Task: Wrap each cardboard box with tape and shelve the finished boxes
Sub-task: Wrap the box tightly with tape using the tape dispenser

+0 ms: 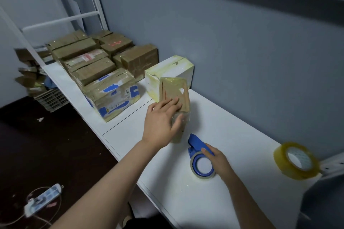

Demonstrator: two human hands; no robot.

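Note:
A small brown cardboard box [175,91], wrapped in clear tape, lies on the white table [232,117]. My left hand [162,119] holds its near end, fingers over the top and thumb on the near side. My right hand [217,161] grips the blue tape dispenser [200,160], which rests on the table just right of the box, its roll of tape toward me. A spare yellowish tape roll [296,160] stands at the table's right edge.
Behind the box sits a white box with yellowed tape [171,70]. Several taped boxes are stacked on the white shelf at the left [93,69]. A plastic crate [51,98] and a power strip [42,199] lie on the dark floor.

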